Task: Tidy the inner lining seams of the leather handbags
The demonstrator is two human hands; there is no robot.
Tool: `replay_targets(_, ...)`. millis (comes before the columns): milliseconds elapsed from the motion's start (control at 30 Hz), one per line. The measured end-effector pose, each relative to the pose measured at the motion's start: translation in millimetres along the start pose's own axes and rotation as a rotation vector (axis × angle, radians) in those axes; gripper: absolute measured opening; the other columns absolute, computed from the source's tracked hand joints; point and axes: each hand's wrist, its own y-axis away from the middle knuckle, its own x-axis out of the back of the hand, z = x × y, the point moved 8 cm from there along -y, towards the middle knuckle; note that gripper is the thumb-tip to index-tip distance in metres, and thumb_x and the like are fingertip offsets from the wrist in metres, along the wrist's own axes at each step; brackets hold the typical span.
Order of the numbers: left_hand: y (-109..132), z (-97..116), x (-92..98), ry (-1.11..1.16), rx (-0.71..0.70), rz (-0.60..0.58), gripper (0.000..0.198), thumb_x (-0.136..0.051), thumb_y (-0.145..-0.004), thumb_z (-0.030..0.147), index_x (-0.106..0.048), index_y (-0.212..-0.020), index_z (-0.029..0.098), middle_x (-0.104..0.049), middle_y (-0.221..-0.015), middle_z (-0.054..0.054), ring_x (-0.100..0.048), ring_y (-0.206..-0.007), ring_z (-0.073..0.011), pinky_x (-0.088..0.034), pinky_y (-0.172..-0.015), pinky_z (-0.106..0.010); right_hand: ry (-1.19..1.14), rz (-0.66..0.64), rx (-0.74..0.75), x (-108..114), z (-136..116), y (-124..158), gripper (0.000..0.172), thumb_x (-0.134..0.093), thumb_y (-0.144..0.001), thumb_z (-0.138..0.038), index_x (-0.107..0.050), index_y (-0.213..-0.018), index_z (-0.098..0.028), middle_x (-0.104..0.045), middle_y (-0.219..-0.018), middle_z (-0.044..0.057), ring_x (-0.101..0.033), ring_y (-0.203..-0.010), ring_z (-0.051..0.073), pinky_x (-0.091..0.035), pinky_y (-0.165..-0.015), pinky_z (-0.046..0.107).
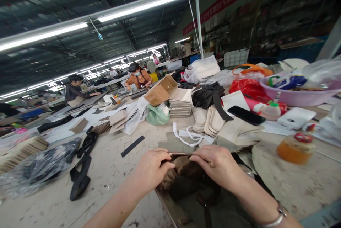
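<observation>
A dark olive-brown bag (pixel 190 192) lies open in front of me, its shadowed inside facing up and a dark strap-like piece showing in it. My left hand (pixel 153 167) pinches the far rim of the bag between thumb and fingers. A short way to the right, my right hand (pixel 217 164) is closed on the same rim, with a bracelet on its wrist. Between the two hands the edge is drawn fairly straight. Just beyond it are grey-green fabric pieces (pixel 179 144) and a white strap (pixel 186 139).
Left of me lie a black strap (pixel 81 176) and a plastic-wrapped bundle (pixel 45 164). To the right stand a jar of amber liquid (pixel 294 151), a phone (pixel 246 115) and a pink basin (pixel 301 94). Stacked panels (pixel 181 103) and a cardboard box (pixel 161 91) are ahead; co-workers (pixel 138 77) work farther off.
</observation>
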Motion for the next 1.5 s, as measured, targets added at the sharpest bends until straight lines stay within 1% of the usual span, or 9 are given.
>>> replay_targets(100, -0.2, 12.1, -0.3, 0.027, -0.058, 0.022, 0.021, -0.054, -0.085, 0.023, -0.068, -0.07, 0.02, -0.069, -0.079, -0.002, -0.063, -0.087, -0.0164, -0.045, -0.08, -0.024, 0.042, 0.006, 0.022, 17.1, -2.6, 8.6, 0.026, -0.05, -0.093, -0.034, -0.07, -0.082, -0.022, -0.066, -0.069, 0.002, -0.059, -0.067, 0.015, -0.038, -0.062, 0.025)
replay_targets(233, -8.3, 27.4, -11.7, 0.023, -0.097, 0.069, 0.021, -0.052, -0.086, 0.022, -0.063, -0.067, 0.019, -0.066, -0.078, -0.002, -0.062, -0.081, -0.0147, -0.043, -0.075, -0.023, 0.086, -0.018, -0.034, 34.0, 10.0, 21.0, 0.024, -0.051, -0.092, -0.034, -0.07, -0.081, -0.023, -0.066, -0.07, 0.001, -0.059, -0.066, 0.014, -0.037, -0.061, 0.025)
replay_targets(400, -26.5, 37.8, -28.5, -0.08, -0.104, 0.065, 0.024, -0.05, -0.087, 0.026, -0.057, -0.066, 0.018, -0.06, -0.069, 0.0, -0.057, -0.068, -0.0134, -0.039, -0.065, -0.023, 0.092, -0.054, -0.117, 38.5, 32.9, 29.8, 0.025, -0.052, -0.092, -0.033, -0.07, -0.078, -0.024, -0.066, -0.068, 0.0, -0.06, -0.066, 0.014, -0.037, -0.061, 0.024)
replay_targets(567, -40.5, 45.4, -31.0, -0.179, -0.078, 0.066, 0.024, -0.049, -0.086, 0.026, -0.054, -0.065, 0.018, -0.058, -0.065, 0.001, -0.054, -0.062, -0.0119, -0.034, -0.059, -0.022, 0.081, -0.043, -0.138, 41.9, 41.6, 30.5, 0.025, -0.053, -0.091, -0.033, -0.071, -0.077, -0.024, -0.067, -0.069, 0.0, -0.06, -0.065, 0.013, -0.038, -0.06, 0.024)
replay_targets(933, -46.3, 39.1, -34.7, -0.193, -0.054, 0.108, 0.024, -0.049, -0.086, 0.025, -0.056, -0.064, 0.018, -0.058, -0.063, 0.001, -0.052, -0.059, -0.0114, -0.031, -0.057, -0.023, 0.06, -0.02, -0.159, 43.4, 45.8, 26.4, 0.028, -0.054, -0.09, -0.037, -0.071, -0.072, -0.023, -0.066, -0.066, 0.0, -0.059, -0.063, 0.014, -0.038, -0.057, 0.024)
replay_targets(1033, -45.0, 35.5, -33.4, -0.18, -0.047, 0.117, 0.023, -0.05, -0.085, 0.025, -0.056, -0.064, 0.018, -0.059, -0.064, 0.001, -0.053, -0.06, -0.0118, -0.032, -0.058, -0.023, -0.032, -0.038, -0.171, 43.2, 47.2, 26.2, 0.024, -0.059, -0.086, -0.045, -0.072, -0.082, -0.025, -0.068, -0.071, 0.0, -0.061, -0.066, 0.014, -0.04, -0.057, 0.024)
replay_targets(1167, -43.4, 34.9, -31.9, -0.16, -0.032, 0.128, 0.023, -0.05, -0.085, 0.025, -0.056, -0.064, 0.018, -0.06, -0.065, 0.0, -0.054, -0.061, -0.0122, -0.033, -0.058, -0.023, -0.022, -0.062, -0.173, 44.8, 43.4, 25.9, 0.043, -0.064, -0.074, -0.06, -0.07, -0.098, -0.025, -0.07, -0.083, 0.002, -0.063, -0.07, 0.017, -0.042, -0.057, 0.025)
replay_targets(1333, -44.3, 39.1, -34.0, -0.169, -0.047, 0.129, 0.02, -0.052, -0.083, 0.021, -0.055, -0.063, 0.018, -0.059, -0.065, 0.0, -0.056, -0.064, -0.0135, -0.035, -0.06, -0.024, 0.274, 0.008, -0.162, 45.3, 21.5, 18.4, 0.028, -0.055, -0.086, -0.049, -0.067, -0.091, -0.024, -0.068, -0.08, 0.004, -0.064, -0.074, 0.022, -0.042, -0.061, 0.03)
replay_targets(1500, -45.6, 37.4, -35.1, -0.134, -0.064, 0.135, 0.02, -0.053, -0.083, 0.022, -0.059, -0.064, 0.019, -0.062, -0.067, -0.001, -0.059, -0.065, -0.0148, -0.039, -0.062, -0.026, 0.452, -0.022, -0.146, 29.1, 5.6, 10.2, 0.017, -0.059, -0.086, -0.028, -0.065, -0.071, -0.022, -0.065, -0.065, 0.004, -0.061, -0.06, 0.02, -0.036, -0.054, 0.031)
